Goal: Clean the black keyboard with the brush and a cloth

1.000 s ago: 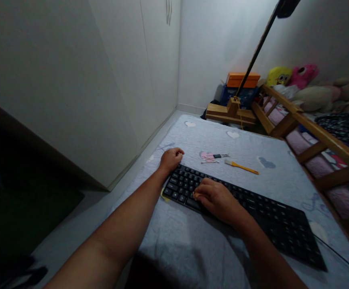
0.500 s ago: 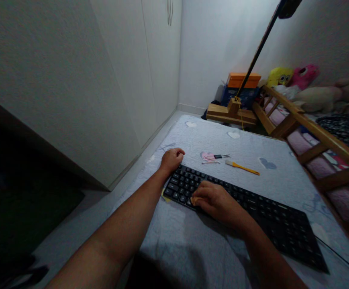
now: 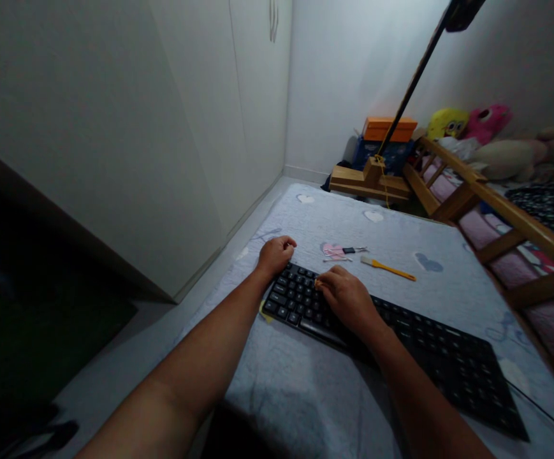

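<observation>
Tan scrap [image 3: 318, 284] held over black keyboard [image 3: 415, 335]
It is pinched in the right hand's [image 3: 348, 298] narrow grip; whether the left hand's [image 3: 277, 254] curled grip is filled cannot be told.

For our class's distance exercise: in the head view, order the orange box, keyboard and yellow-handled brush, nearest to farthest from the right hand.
1. Keyboard: beneath the right hand.
2. Yellow-handled brush: just beyond the keyboard.
3. Orange box: in the background.
</observation>
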Demonstrator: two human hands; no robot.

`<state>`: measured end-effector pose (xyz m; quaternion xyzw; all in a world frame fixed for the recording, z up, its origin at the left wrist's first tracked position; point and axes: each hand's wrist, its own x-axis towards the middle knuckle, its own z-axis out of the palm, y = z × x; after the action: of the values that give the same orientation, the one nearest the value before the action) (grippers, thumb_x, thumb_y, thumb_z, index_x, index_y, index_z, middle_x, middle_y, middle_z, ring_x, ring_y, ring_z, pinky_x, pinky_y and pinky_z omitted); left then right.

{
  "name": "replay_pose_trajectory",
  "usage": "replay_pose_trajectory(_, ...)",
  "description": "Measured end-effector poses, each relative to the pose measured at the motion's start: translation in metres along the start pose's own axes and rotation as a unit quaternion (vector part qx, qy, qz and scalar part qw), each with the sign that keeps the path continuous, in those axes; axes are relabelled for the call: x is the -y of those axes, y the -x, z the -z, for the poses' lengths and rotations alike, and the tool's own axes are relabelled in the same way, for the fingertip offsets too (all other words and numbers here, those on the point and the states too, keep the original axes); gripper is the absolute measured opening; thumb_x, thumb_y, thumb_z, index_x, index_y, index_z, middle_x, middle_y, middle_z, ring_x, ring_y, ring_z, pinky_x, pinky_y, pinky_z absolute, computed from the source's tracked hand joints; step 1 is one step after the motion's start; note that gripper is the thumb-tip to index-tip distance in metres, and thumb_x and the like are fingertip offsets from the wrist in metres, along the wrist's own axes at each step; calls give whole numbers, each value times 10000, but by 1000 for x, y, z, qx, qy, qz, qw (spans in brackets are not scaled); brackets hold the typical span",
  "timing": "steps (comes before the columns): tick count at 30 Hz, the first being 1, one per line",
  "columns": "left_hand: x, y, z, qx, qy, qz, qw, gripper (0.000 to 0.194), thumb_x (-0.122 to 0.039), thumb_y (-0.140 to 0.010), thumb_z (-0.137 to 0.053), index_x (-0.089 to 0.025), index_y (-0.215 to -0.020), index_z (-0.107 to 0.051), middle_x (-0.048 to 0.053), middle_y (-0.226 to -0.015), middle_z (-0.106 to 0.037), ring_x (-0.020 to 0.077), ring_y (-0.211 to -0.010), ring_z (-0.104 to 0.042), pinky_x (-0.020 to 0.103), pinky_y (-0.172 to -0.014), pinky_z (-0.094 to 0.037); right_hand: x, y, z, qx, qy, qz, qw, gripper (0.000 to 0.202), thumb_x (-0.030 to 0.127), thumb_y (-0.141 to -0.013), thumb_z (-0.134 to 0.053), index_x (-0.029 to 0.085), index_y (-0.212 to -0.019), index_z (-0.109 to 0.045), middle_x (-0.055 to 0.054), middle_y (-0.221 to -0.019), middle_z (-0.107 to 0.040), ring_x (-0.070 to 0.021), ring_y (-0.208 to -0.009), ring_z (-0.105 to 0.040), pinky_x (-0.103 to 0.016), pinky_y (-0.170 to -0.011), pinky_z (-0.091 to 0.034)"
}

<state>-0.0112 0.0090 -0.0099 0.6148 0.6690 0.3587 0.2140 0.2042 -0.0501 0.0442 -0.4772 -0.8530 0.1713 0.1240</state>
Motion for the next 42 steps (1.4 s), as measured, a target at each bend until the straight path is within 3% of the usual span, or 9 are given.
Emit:
replay_pose_trajectory(15, -3, 2, 2, 0, -2, 0, 1000, 292, -166, -807, -524, -161, -953, -777, 35, -784, -734, 168, -724, -626, 258, -700, -463, 17, 19, 8, 118, -84, 111, 983, 186, 149, -921, -582, 181, -829, -741, -28, -862, -626, -139, -784, -596, -243, -726, -433)
replay_pose_trajectory(24, -5, 2, 3, 2, -6, 2, 1000, 288, -172, -803, -524, -162, -940, -776, 34, -774, -731, 169, -718, -626, 259, -691, -460, 25, 26, 15, 179, -145, 165, 959, 170, 170, -919, -607, 198, -844, -757, -15, -856, -658, -131, -775, -606, -241, -728, -443)
replay_pose_trajectory(31, -5, 2, 3, 1, -4, 2, 1000, 291, -175, -811, -523, -167, -952, -777, 32, -786, -736, 167, -731, -630, 254, -708, -467, 14, 18, 7, 59, -109, 96, 988, 167, 148, -928, -586, 196, -915, -746, -36, -918, -644, -150, -827, -613, -257, -768, -466)
replay_pose_trajectory(42, -3, 2, 1, 1, 1, 6, 1000, 298, -182, -810, -522, -172, -956, -781, 33, -752, -727, 175, -736, -635, 261, -720, -474, 0, 10, 0, 2, 9, 35, 999, 157, 198, -951, -577, 205, -949, -734, -43, -954, -643, -170, -864, -619, -269, -778, -459)
